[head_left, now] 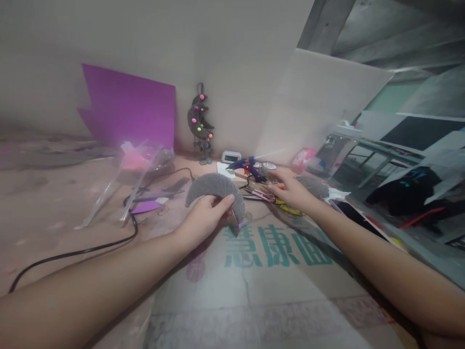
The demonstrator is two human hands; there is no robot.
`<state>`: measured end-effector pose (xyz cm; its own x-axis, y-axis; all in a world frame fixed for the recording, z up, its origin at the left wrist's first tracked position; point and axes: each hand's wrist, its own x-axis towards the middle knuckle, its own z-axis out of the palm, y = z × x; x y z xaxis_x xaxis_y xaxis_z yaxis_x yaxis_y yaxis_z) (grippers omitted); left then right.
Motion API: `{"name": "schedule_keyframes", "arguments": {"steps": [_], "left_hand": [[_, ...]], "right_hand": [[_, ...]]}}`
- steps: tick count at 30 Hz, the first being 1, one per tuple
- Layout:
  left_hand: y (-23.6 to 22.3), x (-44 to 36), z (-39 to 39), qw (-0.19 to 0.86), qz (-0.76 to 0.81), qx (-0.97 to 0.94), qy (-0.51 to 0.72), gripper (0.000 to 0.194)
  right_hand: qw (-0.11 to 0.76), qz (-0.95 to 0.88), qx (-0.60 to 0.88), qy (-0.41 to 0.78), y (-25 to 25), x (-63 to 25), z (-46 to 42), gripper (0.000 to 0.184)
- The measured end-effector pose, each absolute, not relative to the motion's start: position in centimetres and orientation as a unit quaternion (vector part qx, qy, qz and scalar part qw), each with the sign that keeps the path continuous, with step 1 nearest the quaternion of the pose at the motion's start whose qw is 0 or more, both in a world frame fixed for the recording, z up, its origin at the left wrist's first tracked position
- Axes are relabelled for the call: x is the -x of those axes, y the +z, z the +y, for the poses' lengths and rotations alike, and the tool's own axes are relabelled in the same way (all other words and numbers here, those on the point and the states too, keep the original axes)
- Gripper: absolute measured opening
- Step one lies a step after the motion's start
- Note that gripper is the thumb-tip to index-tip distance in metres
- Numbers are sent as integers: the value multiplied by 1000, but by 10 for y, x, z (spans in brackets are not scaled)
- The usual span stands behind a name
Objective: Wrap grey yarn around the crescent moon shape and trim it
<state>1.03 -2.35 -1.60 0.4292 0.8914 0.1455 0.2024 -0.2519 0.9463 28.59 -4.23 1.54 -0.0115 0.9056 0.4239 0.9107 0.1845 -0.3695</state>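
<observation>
My left hand (205,215) is closed around a grey, yarn-wrapped crescent (214,183), with the thumb on its face. The crescent's lower tip points down and carries a small purple bit. Out to the right, my right hand (288,190) is stretched over the tools with its fingers apart, and no held thing shows in it. Just beyond its fingertips is a dark blue hot glue gun (250,167) with a clear glue stick in its back. Pink-handled scissors or pliers (263,195) and a yellow-handled tool (288,207) lie below that hand.
A finished-looking dark crescent ornament (198,118) with coloured pompoms hangs by the wall. Nearby are a small white digital clock (231,156), purple sheets (134,111), clear glue sticks (140,186), and a black cord (80,253). A clear plastic container (332,150) stands at right.
</observation>
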Motion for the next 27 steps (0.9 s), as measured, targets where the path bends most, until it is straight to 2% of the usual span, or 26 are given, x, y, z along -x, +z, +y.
{"name": "schedule_keyframes", "arguments": {"steps": [6, 12, 18, 23, 27], "left_hand": [[-14, -10, -25, 477, 388, -700, 363, 47], [-13, -10, -25, 476, 391, -702, 358, 45], [-11, -10, -26, 467, 393, -708, 356, 47], [-12, -9, -26, 474, 383, -709, 356, 47], [-12, -10, -27, 503, 379, -685, 366, 44]], "right_hand": [[290, -663, 688, 43, 21, -289, -3, 51], [284, -665, 685, 91, 16, -276, 38, 46], [312, -623, 717, 34, 9, -254, 45, 35], [328, -600, 730, 9, 22, -251, 35, 27], [341, -587, 734, 19, 34, -256, 4, 30]]}}
